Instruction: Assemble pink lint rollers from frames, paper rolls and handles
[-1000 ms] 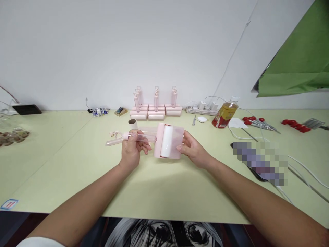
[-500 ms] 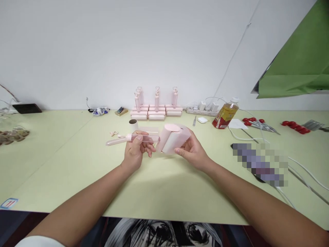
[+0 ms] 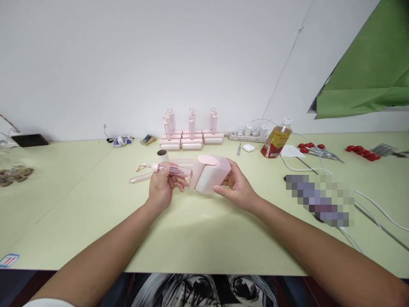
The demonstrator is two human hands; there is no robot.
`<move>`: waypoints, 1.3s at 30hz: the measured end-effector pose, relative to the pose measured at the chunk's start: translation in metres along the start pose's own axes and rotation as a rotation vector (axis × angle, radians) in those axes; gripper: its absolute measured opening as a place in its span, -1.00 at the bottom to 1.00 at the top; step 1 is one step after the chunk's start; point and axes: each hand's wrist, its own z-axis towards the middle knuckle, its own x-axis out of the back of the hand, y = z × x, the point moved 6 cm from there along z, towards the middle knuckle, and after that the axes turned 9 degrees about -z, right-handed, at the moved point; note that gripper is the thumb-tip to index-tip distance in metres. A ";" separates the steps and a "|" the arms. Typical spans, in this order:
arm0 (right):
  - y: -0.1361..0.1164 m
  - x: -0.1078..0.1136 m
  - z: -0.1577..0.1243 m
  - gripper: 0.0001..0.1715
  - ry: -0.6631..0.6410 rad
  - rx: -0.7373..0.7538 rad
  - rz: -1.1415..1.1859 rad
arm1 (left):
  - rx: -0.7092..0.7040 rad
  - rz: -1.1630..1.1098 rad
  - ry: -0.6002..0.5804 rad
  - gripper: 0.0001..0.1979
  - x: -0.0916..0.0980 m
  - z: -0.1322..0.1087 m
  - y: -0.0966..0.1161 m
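Note:
My left hand (image 3: 161, 187) is closed around a slim, see-through pink lint roller handle (image 3: 175, 170), held nearly level. The handle's right end meets or overlaps the left side of a pink and white lint roller head (image 3: 207, 174); I cannot tell whether they are joined. My right hand (image 3: 238, 187) grips that head from the right, thumb in front, with the other fingers partly hidden behind it. On the table left of my left hand lies a clear pink tube (image 3: 139, 179). A clear pink cover (image 3: 182, 162) lies behind my hands, partly hidden.
Several pink lint rollers (image 3: 191, 146) stand by the wall. A white roll with a brown core (image 3: 162, 156) is behind my left hand. On the right are a drink bottle (image 3: 276, 140), a power strip (image 3: 246, 137), cables, red-handled tools (image 3: 319, 151) and a blurred-out object (image 3: 316, 200).
The view has shifted slightly. My left hand has tilted the handle so its right end points a little lower. Both hands keep their holds.

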 end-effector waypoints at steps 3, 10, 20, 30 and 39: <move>0.002 -0.003 0.000 -0.15 -0.028 -0.041 0.046 | 0.008 0.044 -0.013 -0.59 -0.002 -0.001 0.000; 0.007 -0.019 -0.001 -0.17 -0.108 -0.211 0.318 | 0.141 0.125 -0.016 -0.49 -0.004 -0.004 -0.011; 0.017 -0.020 -0.001 -0.15 -0.022 -0.159 0.262 | 0.083 0.228 0.041 -0.55 -0.014 -0.003 0.012; 0.029 -0.018 -0.003 -0.08 -0.047 -0.188 0.065 | -0.282 0.548 0.134 -0.68 -0.031 0.083 0.111; 0.050 -0.019 0.002 -0.35 -0.065 -0.223 -0.039 | -0.073 1.182 0.062 -0.78 0.020 0.175 0.089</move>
